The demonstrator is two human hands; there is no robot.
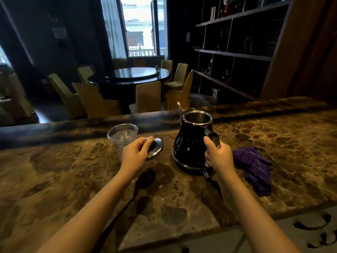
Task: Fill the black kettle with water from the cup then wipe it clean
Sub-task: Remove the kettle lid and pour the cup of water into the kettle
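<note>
The black kettle [190, 143] stands upright on the brown marble counter [73, 172], its steel mouth uncovered and a thin spout rising behind it. My right hand [218, 155] is closed around the kettle's handle on its right side. My left hand [135, 155] holds the shiny metal lid [155, 148] by its knob, just above the counter to the left of the kettle. A clear plastic cup [122, 135] with water in it stands behind my left hand. A crumpled purple cloth [255, 168] lies to the right of the kettle.
The kettle's black cord [212, 179] runs toward me along the counter. A raised ledge borders the counter's far side. Beyond it are a round dark table with covered chairs, and dark shelving at the right.
</note>
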